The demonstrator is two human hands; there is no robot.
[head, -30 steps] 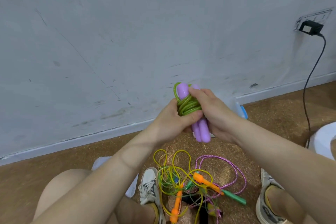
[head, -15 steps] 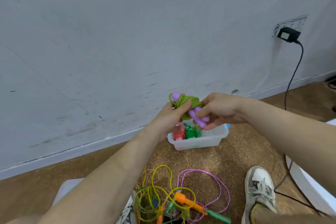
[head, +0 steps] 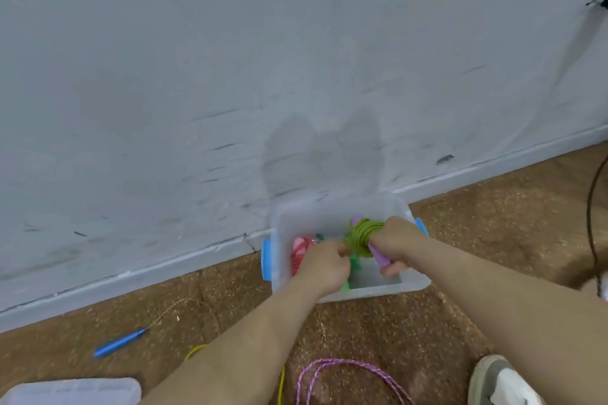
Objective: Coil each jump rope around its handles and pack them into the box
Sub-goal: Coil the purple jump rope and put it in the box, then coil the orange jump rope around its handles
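A clear plastic box [head: 411, 283] with blue latches stands on the floor against the wall. Over its open top my right hand [head: 393, 242] grips a jump rope bundle [head: 363, 237]: green cord coiled round purple handles. My left hand [head: 324, 265] is inside the box beside the bundle, fingers curled near the green cord; what it holds is blurred. A coiled red rope [head: 301, 251] and something green [head: 353, 265] lie in the box.
A blue-handled rope [head: 120, 342] lies on the brown floor at the left. A purple braided rope [head: 332, 368] and a yellow cord [head: 281, 385] lie near the bottom. A clear lid [head: 70, 391] sits bottom left, a shoe [head: 500, 381] bottom right, a black cable [head: 592, 217] far right.
Both hands have carried the green-and-purple bundle forward and down, from in front of the wall into the open box. The view has shifted towards the box.
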